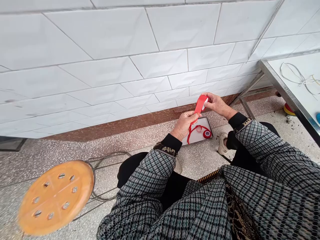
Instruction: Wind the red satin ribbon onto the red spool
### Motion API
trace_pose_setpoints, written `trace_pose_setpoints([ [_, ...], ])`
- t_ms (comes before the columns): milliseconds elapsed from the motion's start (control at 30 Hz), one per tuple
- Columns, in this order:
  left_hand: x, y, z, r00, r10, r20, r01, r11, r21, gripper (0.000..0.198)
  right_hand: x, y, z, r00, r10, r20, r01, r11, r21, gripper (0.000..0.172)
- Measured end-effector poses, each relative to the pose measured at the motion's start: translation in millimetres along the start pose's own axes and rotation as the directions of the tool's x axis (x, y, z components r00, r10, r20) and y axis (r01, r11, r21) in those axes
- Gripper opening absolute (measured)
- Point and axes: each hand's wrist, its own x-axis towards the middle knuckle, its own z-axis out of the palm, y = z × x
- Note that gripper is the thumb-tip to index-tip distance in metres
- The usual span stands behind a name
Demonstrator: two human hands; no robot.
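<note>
1. The roll of red tape (200, 102) is up in front of you, above a shallow tray (197, 138) on the floor.
2. Your right hand (217, 105) is closed around the roll, thumb by its pale core; your left hand (184, 124) pinches the red band where it runs down from the roll.
3. Expect it to be light, with a firm core and a thin, bendy band that probably creases or sticks to itself; it looks smooth but hardly fragile.
4. The core's rim seems the surest hold for the roll, and the flat edges for the band.
5. The tray holds a smaller red roll (207, 134) and a curling red strip.
6. Around you are speckled floor (130, 141), a white tiled wall (172, 30), an orange stool (55, 190) on your left, and a metal-edged table (287, 85) on your right.
</note>
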Motion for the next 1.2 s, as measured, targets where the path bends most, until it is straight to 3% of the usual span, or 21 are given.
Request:
trace_pose_setpoints([
  [233, -1.1, 3.6, 2.7, 0.996, 0.079, -0.034, -0.078, 0.996, 0.042, 0.047, -3.1, -7.5, 9.7, 0.995, 0.069, 0.068, -0.085, 0.957, 0.276, 0.045],
  [567, -3.1, 6.4, 4.2, 0.993, 0.099, -0.059, -0.1, 0.995, -0.023, 0.05, -4.2, -7.4, 18.3, 0.992, 0.121, 0.04, -0.127, 0.931, 0.341, 0.046],
  [867, 1.5, -1.4, 4.1, 0.998, 0.044, -0.039, -0.044, 0.999, 0.012, 0.054, -13.8, -12.6, 40.1, 0.978, 0.18, 0.11, -0.21, 0.821, 0.531, 0.024],
  [1000, 1.5, -0.9, 3.2, 0.997, 0.029, -0.068, -0.026, 0.999, 0.041, 0.052, -13.3, -10.7, 39.7, 0.976, 0.197, 0.094, -0.216, 0.799, 0.561, 0.024],
  [1200, 2.4, 0.3, 0.9, 0.993, 0.088, -0.075, -0.085, 0.996, 0.039, 0.053, -10.7, -4.1, 33.1, 0.952, 0.283, 0.118, -0.278, 0.637, 0.719, 0.024],
])
